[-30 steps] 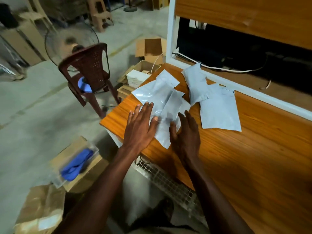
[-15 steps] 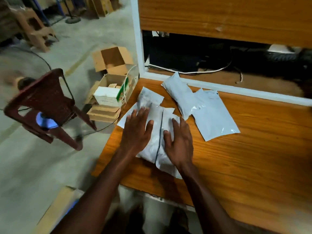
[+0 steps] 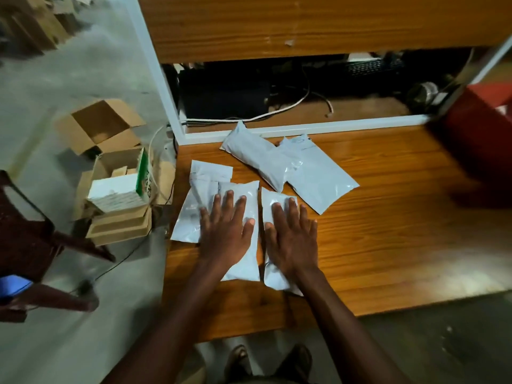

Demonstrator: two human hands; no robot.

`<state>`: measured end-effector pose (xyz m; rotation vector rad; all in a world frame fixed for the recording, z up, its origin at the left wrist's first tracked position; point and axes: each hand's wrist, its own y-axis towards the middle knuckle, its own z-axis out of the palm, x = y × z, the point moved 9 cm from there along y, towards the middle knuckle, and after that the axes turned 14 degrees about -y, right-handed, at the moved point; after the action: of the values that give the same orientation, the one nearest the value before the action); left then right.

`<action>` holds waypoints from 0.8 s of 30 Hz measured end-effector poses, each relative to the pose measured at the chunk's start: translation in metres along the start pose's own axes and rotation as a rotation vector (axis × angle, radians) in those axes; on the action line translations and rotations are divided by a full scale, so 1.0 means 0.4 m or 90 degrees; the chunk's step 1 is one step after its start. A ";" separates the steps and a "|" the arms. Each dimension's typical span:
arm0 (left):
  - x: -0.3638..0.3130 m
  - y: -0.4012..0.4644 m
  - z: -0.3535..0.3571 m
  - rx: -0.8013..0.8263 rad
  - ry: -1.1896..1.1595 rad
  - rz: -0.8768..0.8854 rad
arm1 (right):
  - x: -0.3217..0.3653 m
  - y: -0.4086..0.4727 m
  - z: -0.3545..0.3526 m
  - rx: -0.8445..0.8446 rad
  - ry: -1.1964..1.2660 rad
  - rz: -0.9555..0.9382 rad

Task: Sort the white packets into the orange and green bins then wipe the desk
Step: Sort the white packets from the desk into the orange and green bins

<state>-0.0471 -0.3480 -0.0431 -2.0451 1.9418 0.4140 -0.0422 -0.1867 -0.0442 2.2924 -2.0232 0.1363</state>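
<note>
The two packets (image 3: 243,206) have slid apart — left hand (image 3: 225,234), right hand (image 3: 292,239) pressing flat, fingers spread.

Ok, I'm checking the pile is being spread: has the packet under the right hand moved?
Yes. The packet under the right hand has slid right along the desk, bare wood now showing between it and the left hand's packet.

**Packets split apart, view swung right**

My head has turned: the brown chair (image 3: 30,245) has slid off to the left edge and a red bin (image 3: 482,134) has come into sight at the far right. My left hand (image 3: 225,234) and right hand (image 3: 293,239) have spread flat and drawn two white packets (image 3: 243,195) apart, so bare worktop (image 3: 388,245) now shows between them.
</note>
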 end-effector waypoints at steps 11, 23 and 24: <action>-0.023 -0.010 0.066 0.031 0.010 0.018 | -0.005 -0.048 0.066 0.012 -0.044 0.020; -0.046 -0.040 0.047 -0.050 -0.095 0.052 | -0.059 -0.077 0.015 -0.057 0.064 0.056; -0.057 -0.044 0.045 -0.052 -0.103 0.062 | -0.072 -0.085 0.006 -0.067 0.072 0.067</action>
<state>-0.0309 -0.3192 -0.0504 -1.9046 1.9607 0.6701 -0.0118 -0.1543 -0.0500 2.0680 -2.0432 0.1576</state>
